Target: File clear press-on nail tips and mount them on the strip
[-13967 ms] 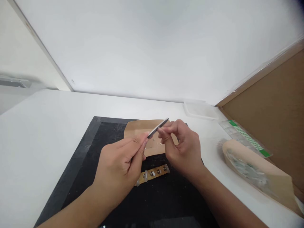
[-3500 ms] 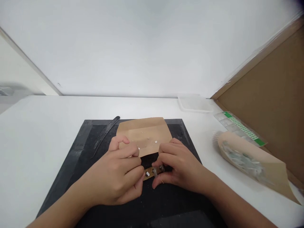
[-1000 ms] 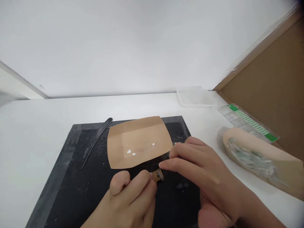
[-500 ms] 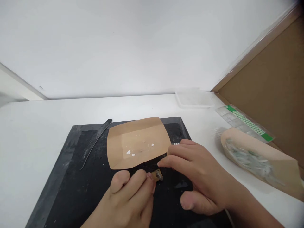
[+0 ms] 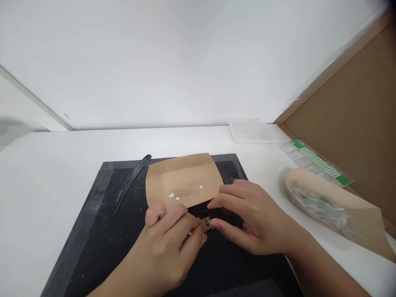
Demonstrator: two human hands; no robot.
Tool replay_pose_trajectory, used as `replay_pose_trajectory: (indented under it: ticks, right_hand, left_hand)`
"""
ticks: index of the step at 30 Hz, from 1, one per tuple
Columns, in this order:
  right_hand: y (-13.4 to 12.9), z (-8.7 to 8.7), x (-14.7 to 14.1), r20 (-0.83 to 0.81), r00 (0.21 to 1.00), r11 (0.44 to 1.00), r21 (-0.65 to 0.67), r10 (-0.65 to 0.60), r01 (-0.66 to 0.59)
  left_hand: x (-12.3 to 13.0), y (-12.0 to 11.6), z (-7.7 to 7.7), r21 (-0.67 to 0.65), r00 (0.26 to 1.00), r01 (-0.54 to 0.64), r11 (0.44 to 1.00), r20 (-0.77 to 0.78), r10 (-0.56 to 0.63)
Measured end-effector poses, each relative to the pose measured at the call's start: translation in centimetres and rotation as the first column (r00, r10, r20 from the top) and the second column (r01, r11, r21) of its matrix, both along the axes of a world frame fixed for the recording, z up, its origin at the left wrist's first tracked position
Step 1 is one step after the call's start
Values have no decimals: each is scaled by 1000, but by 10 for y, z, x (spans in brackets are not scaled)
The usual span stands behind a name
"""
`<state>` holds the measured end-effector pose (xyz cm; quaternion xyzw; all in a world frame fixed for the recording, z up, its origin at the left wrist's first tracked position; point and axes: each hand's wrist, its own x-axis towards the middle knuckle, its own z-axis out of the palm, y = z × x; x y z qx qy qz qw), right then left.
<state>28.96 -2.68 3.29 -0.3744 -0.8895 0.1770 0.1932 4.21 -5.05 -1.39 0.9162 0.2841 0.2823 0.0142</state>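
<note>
Near the middle of the black mat (image 5: 108, 247), my left hand (image 5: 170, 243) is closed, its fingertips pinching a small gold-brown piece (image 5: 205, 224). The piece has dark marks and a clear bit at its right end; most of it is hidden in my fingers, so I cannot tell its kind. Something small and white shows between those fingers. Across from it, my right hand (image 5: 256, 220) has thumb and forefinger apart, the thumb tip at the clear end. Just behind both hands lies a tan paper sheet (image 5: 185, 173) with raised edges and several white flakes.
A dark curved nail file (image 5: 133, 181) lies on the mat's left part. To the right, an open paper bag (image 5: 334, 202) holds pale translucent pieces. Beyond it are a clear compartment case (image 5: 318, 161) with a green label, a translucent lid or tray (image 5: 252, 132) and a cardboard wall (image 5: 346, 99).
My right thumb has swung up to the small piece's clear end, its forefinger still apart. My left hand keeps its pinch. The whole view has shifted slightly.
</note>
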Motion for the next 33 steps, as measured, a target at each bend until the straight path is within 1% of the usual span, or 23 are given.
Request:
replay_pose_trajectory:
  ticks: [3,10,17,20,24,28,30,33]
  right_hand:
    - [-1,-2,-2,25,1000,1000,0,-8,8]
    - [-1,-6,-3,3,1000,1000,-10,-6,6]
    - [0,-8,-5,-13,1000,1000,-6,21,-21]
    - [-2,-8,-8,-37,997,998,-21,62,-63]
    - [-4,-8,-12,-45,991,988,-87,127,-131]
    - [-5,-9,-14,-42,988,982,-113,146,-150]
    - [-6,-10,-14,-36,989,983,-112,143,-146]
    - [-8,-12,-15,-3,993,990,-74,122,-121]
  left_hand:
    - [-1,2,4,15,1000,-26,1000,-6,26]
    - [-9,8,13,63,998,-64,996,-8,65]
    - [-14,15,17,47,997,-79,996,-11,80]
    - [-15,17,18,31,997,-75,997,-6,76]
    - [-15,18,17,4,998,-67,998,0,67]
    - [-15,19,13,-24,999,-39,999,-2,39]
    - [-15,19,12,-28,999,-32,999,2,32]
    - [-15,20,12,-34,1000,-30,999,1,30]
